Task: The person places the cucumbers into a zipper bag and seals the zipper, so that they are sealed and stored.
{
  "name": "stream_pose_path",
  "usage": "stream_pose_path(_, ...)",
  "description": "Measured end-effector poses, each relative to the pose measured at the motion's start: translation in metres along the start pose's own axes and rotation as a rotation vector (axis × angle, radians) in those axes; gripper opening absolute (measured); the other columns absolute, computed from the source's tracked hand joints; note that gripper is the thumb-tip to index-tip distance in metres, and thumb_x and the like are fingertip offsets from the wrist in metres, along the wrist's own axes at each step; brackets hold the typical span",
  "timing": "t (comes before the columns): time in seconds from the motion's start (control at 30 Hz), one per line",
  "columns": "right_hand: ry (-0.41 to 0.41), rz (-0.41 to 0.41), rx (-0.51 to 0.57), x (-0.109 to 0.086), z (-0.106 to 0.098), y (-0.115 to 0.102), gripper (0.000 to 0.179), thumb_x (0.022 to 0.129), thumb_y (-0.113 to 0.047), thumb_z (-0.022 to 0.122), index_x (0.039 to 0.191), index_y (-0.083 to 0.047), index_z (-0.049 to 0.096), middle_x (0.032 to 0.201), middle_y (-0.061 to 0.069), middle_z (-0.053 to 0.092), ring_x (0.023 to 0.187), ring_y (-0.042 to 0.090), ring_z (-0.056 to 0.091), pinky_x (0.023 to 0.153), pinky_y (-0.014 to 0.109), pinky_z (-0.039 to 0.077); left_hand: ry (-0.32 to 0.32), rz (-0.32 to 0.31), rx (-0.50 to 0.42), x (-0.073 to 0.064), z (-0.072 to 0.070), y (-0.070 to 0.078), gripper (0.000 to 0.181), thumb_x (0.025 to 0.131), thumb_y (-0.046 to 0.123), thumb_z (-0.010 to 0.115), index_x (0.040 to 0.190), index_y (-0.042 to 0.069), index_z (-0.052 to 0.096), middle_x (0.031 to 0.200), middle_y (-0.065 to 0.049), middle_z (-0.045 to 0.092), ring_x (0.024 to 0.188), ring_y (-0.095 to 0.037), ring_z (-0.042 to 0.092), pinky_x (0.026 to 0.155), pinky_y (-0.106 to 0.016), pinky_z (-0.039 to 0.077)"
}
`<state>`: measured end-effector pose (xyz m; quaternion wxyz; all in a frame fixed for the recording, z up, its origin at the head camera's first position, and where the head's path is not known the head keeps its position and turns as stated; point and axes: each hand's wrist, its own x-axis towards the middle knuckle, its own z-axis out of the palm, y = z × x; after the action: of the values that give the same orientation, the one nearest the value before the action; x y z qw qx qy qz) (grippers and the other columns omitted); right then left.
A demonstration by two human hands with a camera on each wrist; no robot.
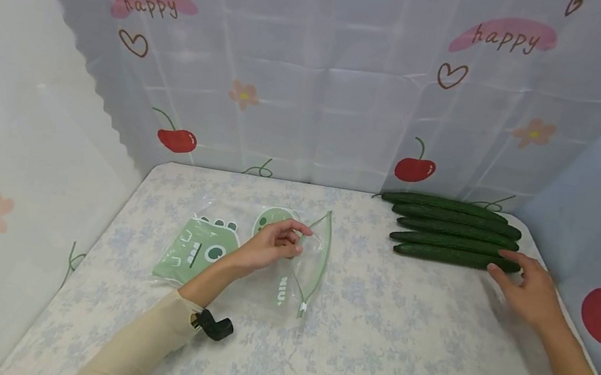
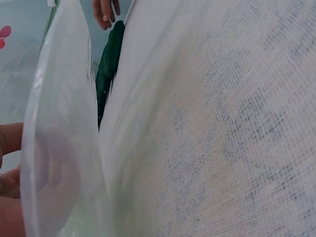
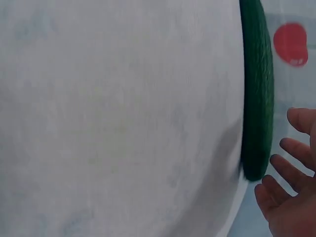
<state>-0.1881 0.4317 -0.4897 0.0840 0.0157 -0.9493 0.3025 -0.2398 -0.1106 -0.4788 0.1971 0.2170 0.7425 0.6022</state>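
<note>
A clear plastic zip bag [image 1: 258,300] with green cartoon prints lies on the table, its green-edged mouth spread toward the right. My left hand [image 1: 269,245] is over the bag at that mouth, thumb and index finger apart, the other fingers bent loosely. In the left wrist view the bag's film [image 2: 69,98] stands up beside the fingers [image 2: 10,138]. Several long dark green cucumbers [image 1: 454,230] lie side by side at the back right. My right hand [image 1: 530,292] reaches the right end of the nearest cucumber [image 3: 257,94], with thumb and fingers spread around that end.
A white slider [image 1: 303,307] sits at the near end of the bag's zip. The table [image 1: 367,358] wears a pale cloth with blue flowers. Printed curtains [image 1: 323,85] stand behind it and at both sides, close to the cucumbers.
</note>
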Motion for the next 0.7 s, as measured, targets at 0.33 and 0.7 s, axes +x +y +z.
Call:
stream_pose_path(0.33,-0.171,0.201,0.031,0.008,-0.019,0.028,0.072,0.113,-0.04,0.049,0.158,0.014,0.034,0.155,0.047,0.036,0.135,0.065,0.043,0.092,0.062,0.048,0.004,-0.012,-0.032,0.002,0.004,-0.001,0.044,0.107,0.008,0.064,0.149,-0.001,0.054,0.099,0.003,0.056,0.089,-0.012,0.06,0.09,-0.038,0.054)
stream_pose_path(0.7,-0.036,0.309,0.062,0.005,-0.007,0.037,0.072,0.11,-0.046,0.056,0.155,0.009,0.044,0.154,0.041,0.045,0.136,0.06,0.044,0.091,0.052,0.051,0.004,-0.014,-0.026,0.003,0.003,-0.003,0.043,0.107,0.009,0.065,0.148,0.0,0.056,0.098,0.002,0.057,0.088,-0.011,0.06,0.09,-0.041,0.054)
